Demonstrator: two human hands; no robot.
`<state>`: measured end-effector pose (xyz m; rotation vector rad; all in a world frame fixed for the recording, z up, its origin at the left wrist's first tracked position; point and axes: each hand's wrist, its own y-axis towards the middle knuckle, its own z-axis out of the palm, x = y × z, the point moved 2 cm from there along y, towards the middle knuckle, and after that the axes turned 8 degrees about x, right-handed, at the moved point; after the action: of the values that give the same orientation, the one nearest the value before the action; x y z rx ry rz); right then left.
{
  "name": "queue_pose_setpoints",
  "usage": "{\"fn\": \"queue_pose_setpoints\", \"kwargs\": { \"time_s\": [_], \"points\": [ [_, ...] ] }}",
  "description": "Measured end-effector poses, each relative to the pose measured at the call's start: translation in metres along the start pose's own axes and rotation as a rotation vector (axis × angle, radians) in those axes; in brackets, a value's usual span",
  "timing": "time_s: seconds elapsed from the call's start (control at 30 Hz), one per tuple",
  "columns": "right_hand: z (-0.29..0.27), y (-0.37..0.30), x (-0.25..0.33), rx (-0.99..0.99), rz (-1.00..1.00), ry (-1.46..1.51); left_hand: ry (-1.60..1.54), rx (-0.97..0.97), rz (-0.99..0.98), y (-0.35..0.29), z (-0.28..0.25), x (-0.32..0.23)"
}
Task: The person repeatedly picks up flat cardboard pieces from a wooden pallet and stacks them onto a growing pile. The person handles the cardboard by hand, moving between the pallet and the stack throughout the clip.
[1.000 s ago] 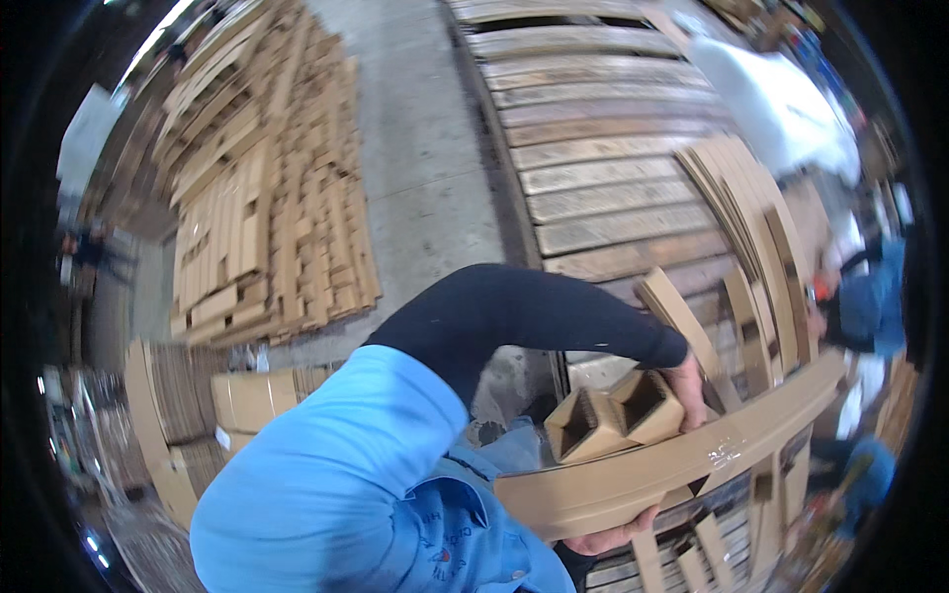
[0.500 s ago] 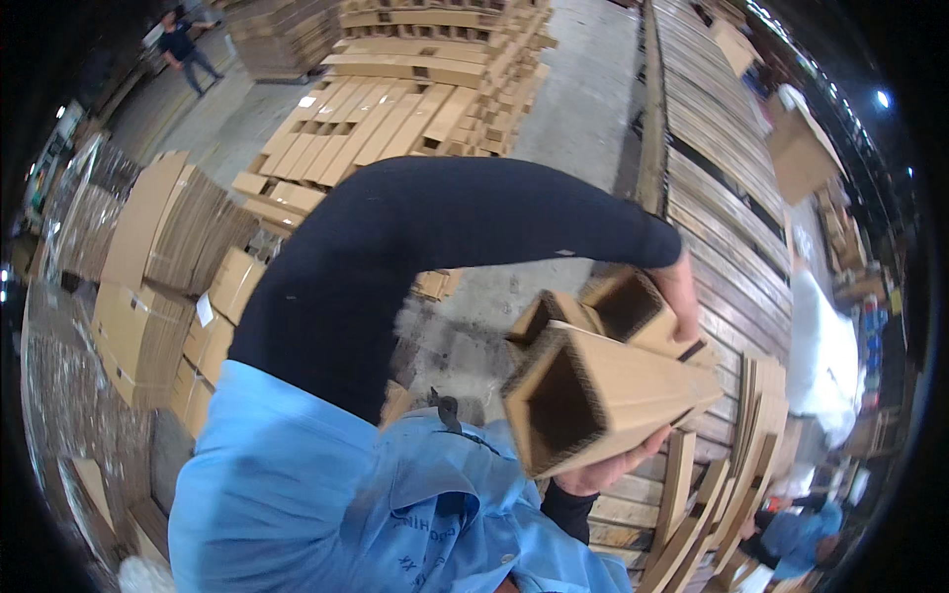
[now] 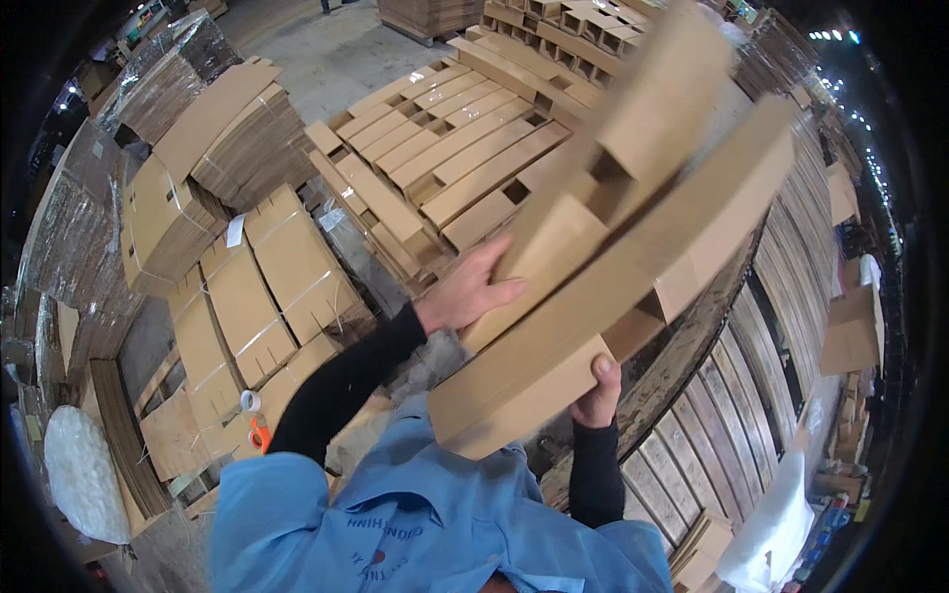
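Observation:
Several long brown cardboard tubes (image 3: 573,316) with square ends are held in a bundle in front of me, slanting from my chest up to the far right. Against the left side of the bundle presses my left hand (image 3: 465,289), its fingers and thumb closed round a tube. My right hand (image 3: 597,393) grips the near right tube from below, thumb up along its side and the other fingers hidden. The far ends of the tubes are blurred. Beyond them lies a layered stack of similar cardboard tubes (image 3: 474,148).
Strapped bundles of flat cardboard (image 3: 242,306) fill the left side, with a tape roll (image 3: 250,400) and an orange-handled tool (image 3: 259,435) on them. A slatted wooden surface (image 3: 712,415) runs along the right. White plastic sacking (image 3: 771,534) hangs at its edge.
My view has swung from the slatted surface toward the tube stack. The tubes have come along in both hands and now point away from me; my left arm no longer reaches across.

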<state>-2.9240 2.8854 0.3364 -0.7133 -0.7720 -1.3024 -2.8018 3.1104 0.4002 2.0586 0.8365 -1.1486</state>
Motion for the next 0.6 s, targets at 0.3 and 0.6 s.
{"fn": "queue_pose_setpoints", "kwargs": {
  "time_s": [0.3, 0.6],
  "points": [
    [-0.032, 0.255, 0.056, 0.418, 0.169, -0.184, -1.002, -0.642, -0.086, 0.085, 0.021, 0.162],
    [-0.111, 0.537, 0.047, 0.434, 0.370, -0.447, -0.793, -0.765, -0.161, 0.273, 0.007, 0.349]
  ]
}}
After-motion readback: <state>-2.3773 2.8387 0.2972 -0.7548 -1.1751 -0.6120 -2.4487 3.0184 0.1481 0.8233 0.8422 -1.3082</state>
